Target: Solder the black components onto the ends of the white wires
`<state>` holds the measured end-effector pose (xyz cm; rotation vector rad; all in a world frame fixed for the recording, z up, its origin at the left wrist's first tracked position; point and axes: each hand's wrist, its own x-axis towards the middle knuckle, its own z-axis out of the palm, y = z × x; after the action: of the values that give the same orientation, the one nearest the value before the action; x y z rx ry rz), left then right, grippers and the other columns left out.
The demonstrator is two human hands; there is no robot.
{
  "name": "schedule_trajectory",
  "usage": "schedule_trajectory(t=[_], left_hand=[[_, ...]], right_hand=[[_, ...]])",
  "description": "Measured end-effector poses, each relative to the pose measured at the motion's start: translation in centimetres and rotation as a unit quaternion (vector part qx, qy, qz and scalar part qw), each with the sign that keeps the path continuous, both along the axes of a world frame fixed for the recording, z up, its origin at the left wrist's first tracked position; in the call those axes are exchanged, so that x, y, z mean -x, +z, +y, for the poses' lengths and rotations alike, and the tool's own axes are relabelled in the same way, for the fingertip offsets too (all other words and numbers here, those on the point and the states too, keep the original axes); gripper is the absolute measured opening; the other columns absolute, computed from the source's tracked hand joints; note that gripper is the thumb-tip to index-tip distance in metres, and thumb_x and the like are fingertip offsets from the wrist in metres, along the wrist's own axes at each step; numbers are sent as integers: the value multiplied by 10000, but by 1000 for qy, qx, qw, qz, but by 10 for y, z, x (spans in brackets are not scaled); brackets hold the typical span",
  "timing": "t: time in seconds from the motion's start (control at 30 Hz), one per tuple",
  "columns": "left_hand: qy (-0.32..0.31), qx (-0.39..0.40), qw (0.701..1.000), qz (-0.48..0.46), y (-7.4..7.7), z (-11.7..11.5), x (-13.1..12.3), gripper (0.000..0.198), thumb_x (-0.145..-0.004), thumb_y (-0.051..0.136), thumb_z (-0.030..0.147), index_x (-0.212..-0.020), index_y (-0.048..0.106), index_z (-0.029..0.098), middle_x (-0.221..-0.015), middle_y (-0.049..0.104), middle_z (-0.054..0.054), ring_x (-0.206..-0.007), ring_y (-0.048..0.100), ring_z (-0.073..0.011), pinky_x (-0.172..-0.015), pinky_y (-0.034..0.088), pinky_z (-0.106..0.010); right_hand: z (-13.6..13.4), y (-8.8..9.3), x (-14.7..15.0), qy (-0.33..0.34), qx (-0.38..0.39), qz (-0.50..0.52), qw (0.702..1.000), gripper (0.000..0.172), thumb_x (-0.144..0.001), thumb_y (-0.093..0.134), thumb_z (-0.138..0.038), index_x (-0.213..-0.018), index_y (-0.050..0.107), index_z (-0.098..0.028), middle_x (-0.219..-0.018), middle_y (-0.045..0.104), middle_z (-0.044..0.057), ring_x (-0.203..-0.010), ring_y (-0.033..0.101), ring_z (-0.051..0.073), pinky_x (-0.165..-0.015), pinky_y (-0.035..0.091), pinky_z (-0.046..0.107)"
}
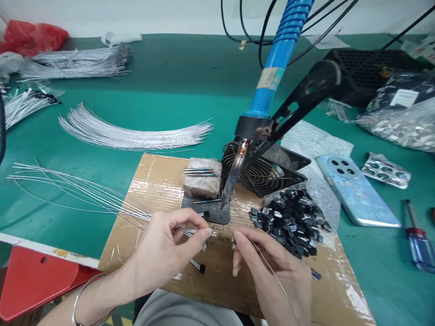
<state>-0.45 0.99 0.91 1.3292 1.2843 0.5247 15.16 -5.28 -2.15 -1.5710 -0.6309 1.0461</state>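
My left hand (166, 249) is closed, thumb and forefinger pinching several thin white wires (84, 192) that trail off to the left. Under it, a wire end with a black connector (201, 269) shows over the cardboard. My right hand (275, 267) pinches a small black connector (233, 239), mostly hidden by the fingertips. A thin silvery wire, like solder (277, 277), runs from that hand's fingers across its back. Just beyond both hands, the soldering iron (234, 176) is held in a stand, tip pointing down at a dark plate (222, 218).
Cardboard (326, 290) covers the bench front. A wrapped block (202, 186) and a fan (261, 174) stand behind the plate. Loose black connectors (292, 222) are heaped right, near a phone (360, 194) and screwdriver (418, 244). A white wire bundle (132, 136) lies behind.
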Motion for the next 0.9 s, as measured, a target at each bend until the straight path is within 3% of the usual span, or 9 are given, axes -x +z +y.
schedule_trajectory(t=[0.2, 0.53, 0.9], left_hand=[[0, -22, 1000, 11, 2, -2, 0, 153, -854, 660, 280, -787, 718, 155, -742, 692, -38, -652, 580, -154, -571, 432, -248], [-13, -17, 998, -53, 5, 0, -3, 156, -902, 624, 247, -788, 674, 153, -797, 696, -44, -771, 635, -181, -710, 500, -286], [-8, 4, 998, -57, 5, 3, -5, 165, -900, 625, 239, -761, 648, 153, -790, 669, -30, -750, 604, -166, -686, 476, -276]], right_hand=[[3, -10, -3, 70, -69, -27, 995, 88, -868, 742, -310, -864, 811, -255, -533, 651, -34, -447, 603, 93, -456, 524, 154], [8, -1, 9, 53, -74, -2, 996, 90, -859, 750, -297, -888, 834, -303, -598, 665, -48, -449, 586, 60, -460, 511, 127], [9, -2, 12, 45, -73, -16, 996, 104, -858, 744, -275, -887, 840, -302, -572, 652, -50, -441, 589, 68, -459, 511, 144]])
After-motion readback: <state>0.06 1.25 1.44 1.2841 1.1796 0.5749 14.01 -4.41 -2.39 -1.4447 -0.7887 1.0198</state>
